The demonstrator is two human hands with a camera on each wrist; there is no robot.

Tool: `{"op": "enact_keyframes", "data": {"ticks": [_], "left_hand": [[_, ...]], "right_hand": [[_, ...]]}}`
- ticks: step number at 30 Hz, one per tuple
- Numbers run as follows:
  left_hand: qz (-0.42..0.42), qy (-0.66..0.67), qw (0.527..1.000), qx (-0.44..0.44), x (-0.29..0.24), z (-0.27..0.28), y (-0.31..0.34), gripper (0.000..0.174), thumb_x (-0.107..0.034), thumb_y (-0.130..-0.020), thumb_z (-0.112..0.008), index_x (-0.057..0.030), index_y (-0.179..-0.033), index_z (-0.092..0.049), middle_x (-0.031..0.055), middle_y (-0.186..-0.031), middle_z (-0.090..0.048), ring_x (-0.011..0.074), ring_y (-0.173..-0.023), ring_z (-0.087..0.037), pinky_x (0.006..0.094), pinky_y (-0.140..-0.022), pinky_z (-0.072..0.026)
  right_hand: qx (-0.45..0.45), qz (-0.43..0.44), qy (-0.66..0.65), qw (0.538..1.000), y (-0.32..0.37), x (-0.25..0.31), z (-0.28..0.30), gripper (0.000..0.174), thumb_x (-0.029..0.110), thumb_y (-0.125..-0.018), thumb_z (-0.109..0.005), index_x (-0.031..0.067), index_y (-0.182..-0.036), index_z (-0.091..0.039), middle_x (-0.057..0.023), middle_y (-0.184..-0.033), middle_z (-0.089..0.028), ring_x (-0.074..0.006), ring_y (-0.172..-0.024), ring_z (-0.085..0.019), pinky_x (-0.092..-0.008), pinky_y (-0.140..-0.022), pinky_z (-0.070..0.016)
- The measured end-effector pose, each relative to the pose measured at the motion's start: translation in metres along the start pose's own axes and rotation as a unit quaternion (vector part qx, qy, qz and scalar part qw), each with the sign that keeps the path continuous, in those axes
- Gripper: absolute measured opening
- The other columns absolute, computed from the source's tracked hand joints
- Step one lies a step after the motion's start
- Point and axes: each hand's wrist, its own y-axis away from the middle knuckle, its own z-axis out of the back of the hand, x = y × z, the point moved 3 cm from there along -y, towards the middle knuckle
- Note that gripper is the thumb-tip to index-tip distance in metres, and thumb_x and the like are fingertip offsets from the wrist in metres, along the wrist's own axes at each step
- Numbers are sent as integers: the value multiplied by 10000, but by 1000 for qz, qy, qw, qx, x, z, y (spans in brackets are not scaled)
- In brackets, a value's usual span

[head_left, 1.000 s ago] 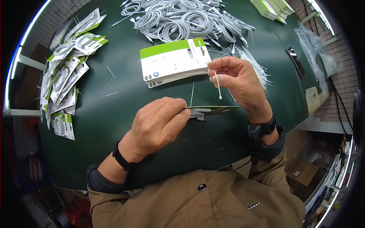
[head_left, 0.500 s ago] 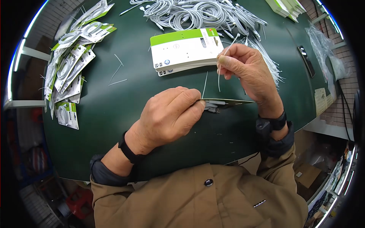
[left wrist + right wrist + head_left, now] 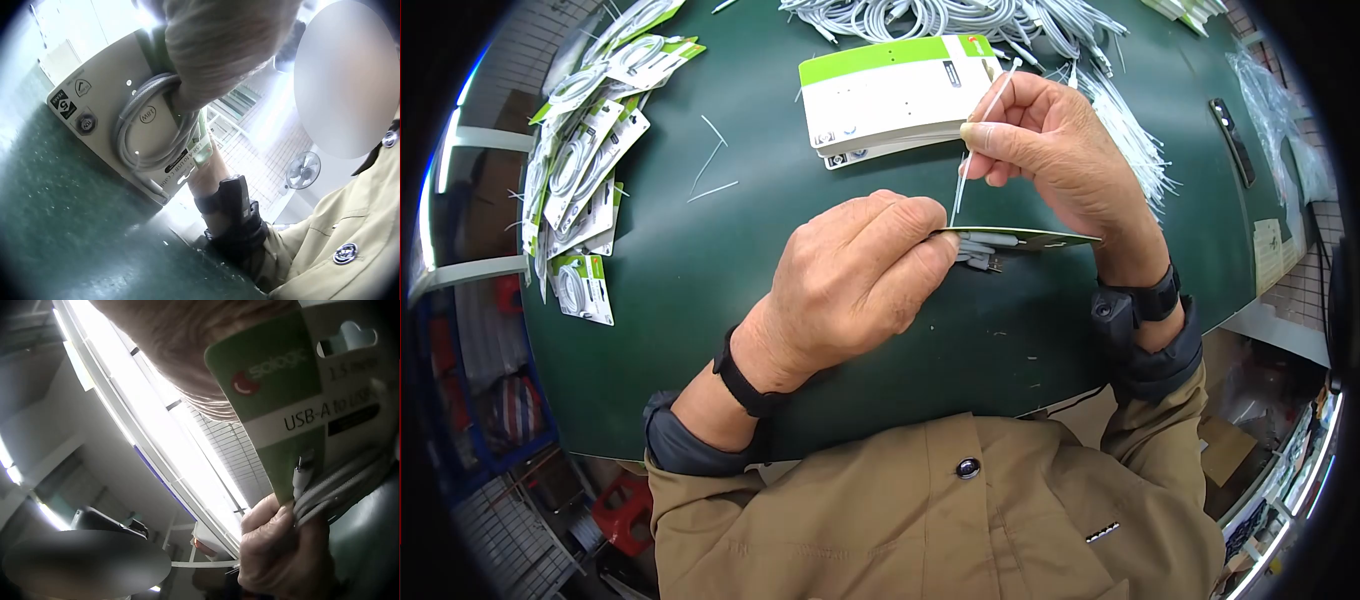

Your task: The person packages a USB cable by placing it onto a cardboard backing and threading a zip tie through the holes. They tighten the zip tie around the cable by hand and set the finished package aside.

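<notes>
My left hand (image 3: 865,270) pinches a white and green packaging card (image 3: 1068,240) on edge over the table, together with a coiled grey USB cable (image 3: 990,239) lying against its near face. In the left wrist view the cable coil (image 3: 127,147) rests on the printed card (image 3: 69,122). A thin white cable tie (image 3: 954,208) stands up from the card beside the left fingertips. Between thumb and forefinger my right hand (image 3: 1065,135) pinches another white cable tie (image 3: 1004,88), head upward. Its lower end overlaps the standing tie in the head view.
Behind the hands lies a stack of blank cards (image 3: 890,95). Many coiled cables (image 3: 920,18) and a bundle of loose ties (image 3: 1125,140) are at the back. Finished-looking carded cables (image 3: 585,180) pile up at left. A phone (image 3: 1232,140) and clear plastic bag (image 3: 1275,110) lie at right.
The right hand has turned its cable tie from head down to head up and brought its lower end to the standing tie. The left hand still grips the card and cable.
</notes>
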Motion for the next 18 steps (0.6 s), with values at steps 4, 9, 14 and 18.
{"op": "enact_keyframes", "data": {"ticks": [4,9,14,18], "left_hand": [[1,1,1000,3,1,-1,1,228,69,-690,-800,20,-870,-668,131,-877,-678,256,-706,-688,330,-587,-558],[-1,2,1000,-3,1,-2,0,235,72,-683,-804,13,-863,-664,120,-876,-672,245,-701,-676,326,-576,-546],[12,-3,1000,8,1,-2,-1,236,70,-690,-811,1,-862,-666,112,-882,-668,235,-707,-676,319,-570,-541],[16,-7,1000,11,1,-1,-1,242,74,-692,-816,-4,-866,-668,108,-889,-666,229,-710,-676,316,-568,-543]], "right_hand": [[4,-2,-5,1000,-1,-6,-1,156,138,-967,-744,14,-1032,-674,-104,-927,-748,-160,-851,-761,-246,-769,-603],[7,6,19,1000,-2,-10,-2,156,143,-969,-743,15,-1034,-683,-109,-923,-757,-141,-844,-756,-242,-769,-605],[11,9,40,999,-2,-13,-1,131,143,-981,-731,22,-1024,-702,-97,-907,-762,-125,-826,-751,-238,-745,-607],[23,11,47,999,-3,-13,-1,132,147,-982,-736,24,-1020,-708,-91,-886,-763,-117,-811,-748,-237,-743,-608]]}}
